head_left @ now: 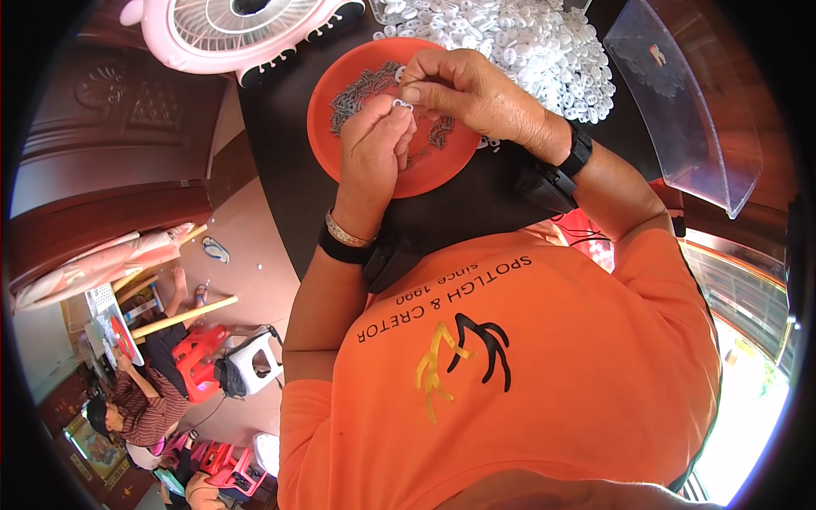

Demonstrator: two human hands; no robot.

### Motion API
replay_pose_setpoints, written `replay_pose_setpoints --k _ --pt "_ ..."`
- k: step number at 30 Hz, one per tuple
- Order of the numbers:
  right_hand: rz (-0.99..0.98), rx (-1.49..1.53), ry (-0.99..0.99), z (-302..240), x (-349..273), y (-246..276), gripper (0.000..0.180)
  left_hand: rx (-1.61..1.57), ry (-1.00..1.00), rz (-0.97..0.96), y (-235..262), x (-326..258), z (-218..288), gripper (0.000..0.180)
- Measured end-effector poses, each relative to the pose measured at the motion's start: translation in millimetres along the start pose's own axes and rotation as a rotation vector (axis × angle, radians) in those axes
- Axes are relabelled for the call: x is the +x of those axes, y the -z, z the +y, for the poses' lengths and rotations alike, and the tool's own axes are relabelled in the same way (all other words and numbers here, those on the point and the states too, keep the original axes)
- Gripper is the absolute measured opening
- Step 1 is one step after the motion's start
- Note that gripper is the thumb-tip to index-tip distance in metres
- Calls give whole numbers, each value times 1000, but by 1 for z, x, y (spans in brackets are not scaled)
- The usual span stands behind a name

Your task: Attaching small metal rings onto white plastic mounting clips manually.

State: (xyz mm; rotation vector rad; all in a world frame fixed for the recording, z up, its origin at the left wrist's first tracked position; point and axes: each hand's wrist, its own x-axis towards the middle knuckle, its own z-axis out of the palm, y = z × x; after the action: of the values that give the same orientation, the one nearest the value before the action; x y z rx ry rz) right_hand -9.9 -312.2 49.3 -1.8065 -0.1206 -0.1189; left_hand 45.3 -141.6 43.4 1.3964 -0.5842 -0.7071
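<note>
Both hands meet over a round orange-red basin [450,170] on a dark table. Between the thumb and fingers of my left hand [372,151] is a small white plastic piece with holes [402,104]. My right hand [484,95] is pinched close beside that piece; whatever its fingertips hold is hidden. Many small grey metal pieces, screw-like in shape, form a pile [357,98] in the basin under my hands. Behind my right hand lies a large heap of small white plastic pieces [544,51], and a few more sit by the basin's right rim.
A pink-framed fan [246,38] stands at the far left of the dark table [280,161]. To the right is a clear plastic bin [680,102]. On the floor at left are a slipper [216,249], a red stool [200,361] and a white stool [255,361]. Another person [153,391] sits there.
</note>
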Motion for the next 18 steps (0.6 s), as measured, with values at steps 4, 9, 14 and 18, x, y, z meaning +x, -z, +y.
replay_pose_setpoints --k 4,9,14,18 --pt "6 0 1 4 -1 -3 13 -48 -6 34 -2 0 -1 22" --pt "-9 -121 82 -3 0 2 13 -29 34 27 2 1 2 23" --pt "-8 -175 61 -4 -1 1 11 -48 43 47 2 2 0 23" --pt "23 -14 108 0 3 3 16 -40 -20 78 4 3 3 24"
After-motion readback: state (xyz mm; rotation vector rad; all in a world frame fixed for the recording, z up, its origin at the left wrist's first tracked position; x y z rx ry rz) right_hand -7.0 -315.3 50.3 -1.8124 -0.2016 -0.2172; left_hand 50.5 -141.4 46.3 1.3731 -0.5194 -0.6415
